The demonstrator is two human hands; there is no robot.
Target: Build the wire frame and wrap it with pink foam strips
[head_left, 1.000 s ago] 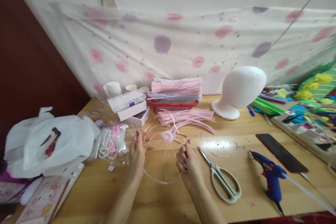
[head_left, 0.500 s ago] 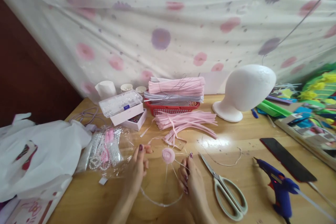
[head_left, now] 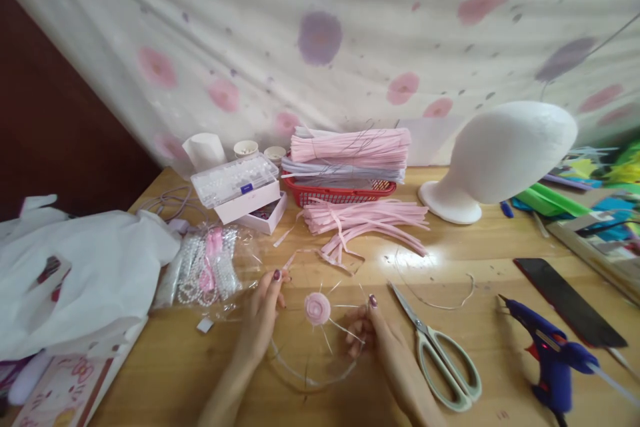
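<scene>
My left hand [head_left: 263, 313] and my right hand [head_left: 373, 333] hold a thin clear hoop [head_left: 310, 377] by its two sides above the wooden table [head_left: 480, 260]. Both hands have their fingers pinched on it. A small pink rolled flower [head_left: 317, 307] sits on the hoop's top between the hands, with thin wires sticking out around it. Loose pink strips [head_left: 367, 220] lie just beyond the hands.
Green-handled scissors [head_left: 440, 353] lie right of my right hand, a blue glue gun [head_left: 550, 357] further right. A red basket [head_left: 337, 190] of pink strips, a white foam head [head_left: 500, 153], a bead box [head_left: 235, 180], bagged pearls [head_left: 205, 270] and a white bag [head_left: 75, 273] surround them.
The view has tilted down and moved closer. Both hands with the hoop and flower have dropped lower in the picture; the grip on the hoop is unchanged.
</scene>
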